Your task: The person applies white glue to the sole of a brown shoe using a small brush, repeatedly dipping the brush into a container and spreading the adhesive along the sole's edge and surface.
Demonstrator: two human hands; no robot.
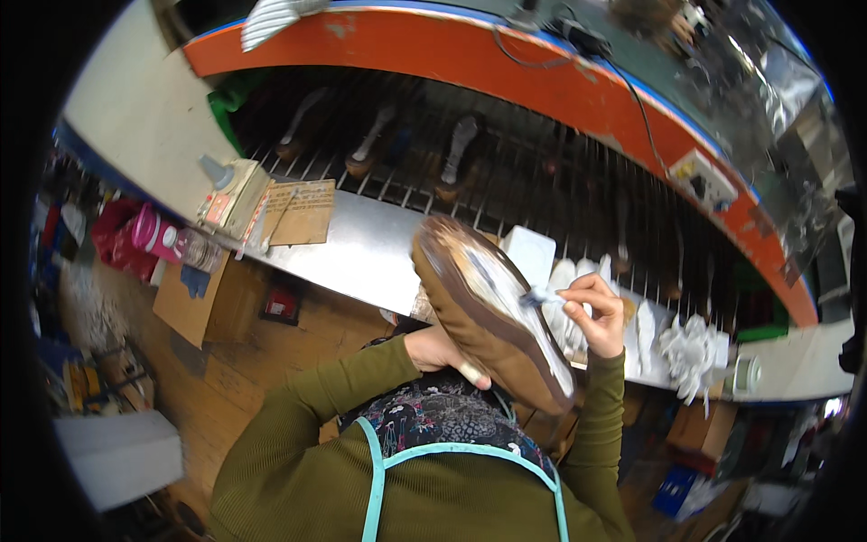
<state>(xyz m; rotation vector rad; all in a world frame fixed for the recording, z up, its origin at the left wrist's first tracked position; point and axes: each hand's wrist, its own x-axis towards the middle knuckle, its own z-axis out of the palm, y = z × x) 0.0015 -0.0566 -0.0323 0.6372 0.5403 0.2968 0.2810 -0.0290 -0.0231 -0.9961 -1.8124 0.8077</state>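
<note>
A brown shoe (470,334) is tilted in front of me with its underside facing up and to the right. My left hand (442,352) grips it from below, with the thumb along its side. White and brown patches cover the shoe's bottom, which looks smeared by motion. Over that bottom, my right hand (598,312) pinches a small brush (537,296). The bristles appear to touch the white area near its middle. Most of the brush handle is hidden by my fingers.
Behind the shoe runs a metal ledge (361,271) before a rack of rods, on which several shoe parts (459,154) lie. A cardboard piece (302,212) and a container with a grey nozzle (230,194) stand left. White crumpled gloves (694,352) hang at right. A cardboard box (208,303) sits lower left.
</note>
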